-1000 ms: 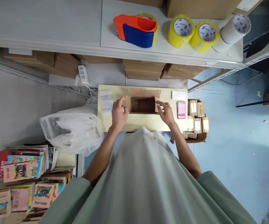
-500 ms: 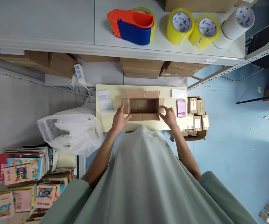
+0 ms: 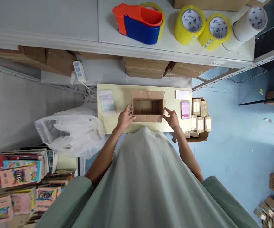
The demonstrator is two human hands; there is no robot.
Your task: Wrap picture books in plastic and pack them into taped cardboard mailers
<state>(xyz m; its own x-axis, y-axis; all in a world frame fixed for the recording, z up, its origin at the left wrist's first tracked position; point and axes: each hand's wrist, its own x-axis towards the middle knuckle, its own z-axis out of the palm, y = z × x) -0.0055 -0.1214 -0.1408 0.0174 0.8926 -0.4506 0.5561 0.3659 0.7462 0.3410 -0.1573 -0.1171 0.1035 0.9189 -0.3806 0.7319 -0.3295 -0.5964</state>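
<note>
An open, empty cardboard box (image 3: pixel 148 107) sits on a pale yellow tabletop (image 3: pixel 117 126), its long back and front flaps spread outward. My left hand (image 3: pixel 124 117) grips the box's left end, fingers along the side and thumb at the front left corner. At the right end, my right hand (image 3: pixel 171 118) has its index finger against the side and its thumb near the front corner. The end flaps are mostly folded down and hard to see. Printed sheets (image 3: pixel 107 102) lie left of the box. A phone with a pink screen (image 3: pixel 185 110) and a white slip (image 3: pixel 182 94) lie to its right.
Above the table, a shelf holds an orange-and-blue tape dispenser (image 3: pixel 139 23) and yellow tape rolls (image 3: pixel 191 23). A carton of small boxes (image 3: pixel 200 125) stands at the right. A white plastic bag (image 3: pixel 72 129) and stacked books (image 3: pixel 20 175) are at the left.
The box's front flap has come outward toward me. The end flaps spread outward, then folded down under my hands. Both hands have moved lower along the box ends.
</note>
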